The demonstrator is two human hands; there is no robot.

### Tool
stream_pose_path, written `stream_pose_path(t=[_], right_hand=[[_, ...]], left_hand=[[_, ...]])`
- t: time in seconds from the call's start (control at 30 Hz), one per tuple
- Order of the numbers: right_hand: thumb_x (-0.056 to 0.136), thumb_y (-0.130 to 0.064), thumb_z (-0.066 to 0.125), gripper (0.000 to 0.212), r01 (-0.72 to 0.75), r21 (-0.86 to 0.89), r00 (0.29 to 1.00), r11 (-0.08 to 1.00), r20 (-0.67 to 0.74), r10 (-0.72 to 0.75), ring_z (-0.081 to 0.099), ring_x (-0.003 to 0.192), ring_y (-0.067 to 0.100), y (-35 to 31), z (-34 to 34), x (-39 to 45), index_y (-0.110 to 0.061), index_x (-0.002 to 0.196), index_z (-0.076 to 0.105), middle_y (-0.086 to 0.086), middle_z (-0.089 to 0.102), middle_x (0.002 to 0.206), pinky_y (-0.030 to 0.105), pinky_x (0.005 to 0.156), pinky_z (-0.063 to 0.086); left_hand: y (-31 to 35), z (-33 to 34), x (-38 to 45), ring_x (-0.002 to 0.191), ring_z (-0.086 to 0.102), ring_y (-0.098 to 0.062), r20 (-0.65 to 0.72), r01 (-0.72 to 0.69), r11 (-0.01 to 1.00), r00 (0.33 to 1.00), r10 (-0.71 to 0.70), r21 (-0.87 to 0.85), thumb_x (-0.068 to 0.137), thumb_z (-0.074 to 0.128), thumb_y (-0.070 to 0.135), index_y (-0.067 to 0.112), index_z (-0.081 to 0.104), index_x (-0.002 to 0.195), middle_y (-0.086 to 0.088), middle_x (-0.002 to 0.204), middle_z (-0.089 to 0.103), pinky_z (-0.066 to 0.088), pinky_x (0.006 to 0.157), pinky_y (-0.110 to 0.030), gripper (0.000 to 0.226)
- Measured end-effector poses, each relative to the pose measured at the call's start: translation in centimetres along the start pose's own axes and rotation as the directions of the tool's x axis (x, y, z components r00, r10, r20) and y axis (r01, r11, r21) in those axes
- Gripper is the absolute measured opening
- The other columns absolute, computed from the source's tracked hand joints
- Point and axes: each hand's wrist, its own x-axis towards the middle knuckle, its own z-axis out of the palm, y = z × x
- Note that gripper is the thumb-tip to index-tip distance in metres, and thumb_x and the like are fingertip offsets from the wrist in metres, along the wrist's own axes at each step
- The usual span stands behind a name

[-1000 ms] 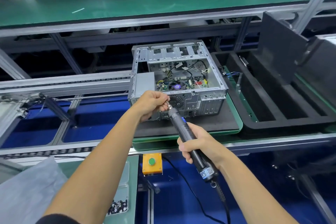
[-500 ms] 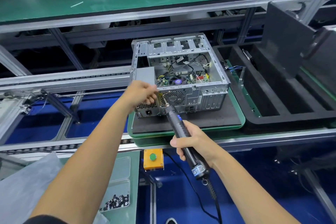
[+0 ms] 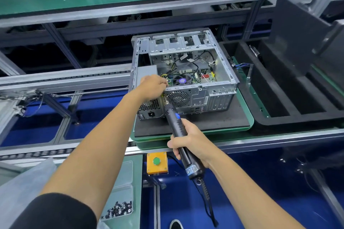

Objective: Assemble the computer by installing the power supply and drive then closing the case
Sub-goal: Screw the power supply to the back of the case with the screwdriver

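Since a second ago both hands have travelled away from the body toward the rear panel of the computer case [image 3: 184, 72], and the screwdriver's tip has gone from hanging in the air in front of the case to meeting that panel. Now the left hand [image 3: 153, 87] sits at the panel's top edge, just left of the round fan grille [image 3: 178, 98], fingers curled together in a pinch at the spot where the tip of the electric screwdriver [image 3: 176, 126] lands; whether a screw is between the fingertips is too small to tell. The right hand [image 3: 191, 141] is wrapped firmly round the screwdriver's black barrel, which slants up and to the left, its cord trailing down toward the near edge.

The case lies open-topped on a black mat over a green pallet [image 3: 249, 122], with the motherboard and wiring visible inside. The grey power supply [image 3: 149, 107] is seated in the near left corner of the case, its vent and socket facing outward below the left hand.

To the right stands a black foam tray [image 3: 297, 115]. Near and below the pallet is a yellow button box [image 3: 157, 162], and at near left a clear bin of screws [image 3: 119, 208].
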Motion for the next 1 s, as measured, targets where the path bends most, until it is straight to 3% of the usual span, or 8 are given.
stream_pose_path(t=[0.13, 0.37, 0.47, 0.73, 0.83, 1.0], right_hand=[[0.078, 0.006, 0.068, 0.051, -0.012, 0.018, 1.000, 1.000, -0.013, 0.012, 0.051, 0.053, 0.023, -0.1, 0.2, 0.2, -0.010, 0.121, 0.045, 0.009, 0.054, 0.070, 0.032, 0.050, 0.047], [0.069, -0.002, 0.071, 0.058, -0.011, 0.043, 1.000, 0.999, -0.022, 0.012, 0.051, 0.056, 0.024, -0.1, 0.4, 0.3, -0.010, 0.121, 0.046, 0.010, 0.055, 0.072, 0.032, 0.050, 0.047], [0.068, -0.004, 0.071, 0.059, -0.006, 0.049, 1.000, 0.999, -0.028, 0.007, 0.050, 0.056, 0.025, -0.1, 0.5, 0.4, -0.010, 0.120, 0.047, 0.010, 0.054, 0.072, 0.033, 0.051, 0.047], [0.071, -0.002, 0.070, 0.052, -0.014, 0.027, 0.999, 1.000, -0.035, 0.015, 0.050, 0.056, 0.026, 0.0, 0.9, 0.6, -0.010, 0.116, 0.046, 0.013, 0.053, 0.073, 0.033, 0.051, 0.046], [0.075, 0.002, 0.068, 0.046, -0.009, 0.020, 0.999, 1.000, -0.052, 0.010, 0.051, 0.055, 0.026, 0.0, 1.1, 0.7, -0.007, 0.114, 0.045, 0.013, 0.052, 0.073, 0.033, 0.052, 0.047], [0.078, 0.007, 0.065, 0.041, -0.011, 0.010, 0.997, 1.000, -0.078, 0.012, 0.053, 0.051, 0.022, -0.2, 1.5, 0.8, -0.006, 0.111, 0.045, 0.012, 0.052, 0.074, 0.032, 0.050, 0.048]], left_hand=[[-0.3, -0.6, 0.4, 0.055, 0.038, -0.013, 0.092, 0.042, 0.991, 0.995, -0.031, -0.130, 0.091, 0.046, 0.009, 0.020, 0.047, 0.054, 0.004, 0.057, 0.046, 0.030, 0.056, -0.027, 0.039], [-0.6, -1.2, 0.1, 0.047, 0.031, -0.012, 0.173, 0.053, 0.965, 0.985, -0.008, -0.257, 0.094, 0.044, 0.005, 0.009, 0.064, 0.085, -0.003, 0.063, 0.044, 0.026, 0.046, -0.024, 0.022], [-0.7, -1.3, 0.1, 0.041, 0.030, -0.009, 0.183, 0.055, 0.962, 0.983, -0.004, -0.269, 0.095, 0.043, 0.005, 0.009, 0.064, 0.087, -0.003, 0.061, 0.043, 0.026, 0.041, -0.020, 0.023], [-0.9, -1.2, 0.2, 0.039, 0.033, -0.002, 0.173, 0.038, 0.963, 0.985, 0.009, -0.268, 0.094, 0.044, 0.005, 0.020, 0.059, 0.071, 0.005, 0.055, 0.043, 0.028, 0.044, -0.020, 0.031], [-0.9, -1.2, 0.3, 0.050, 0.036, -0.010, 0.167, 0.037, 0.958, 0.986, 0.012, -0.285, 0.092, 0.045, 0.003, 0.022, 0.056, 0.065, 0.002, 0.058, 0.044, 0.030, 0.050, -0.022, 0.035], [-0.8, -1.0, 0.5, 0.055, 0.041, -0.009, 0.152, 0.067, 0.951, 0.988, -0.022, -0.303, 0.088, 0.043, -0.004, 0.013, 0.064, 0.079, 0.003, 0.065, 0.051, 0.033, 0.049, -0.017, 0.029]])
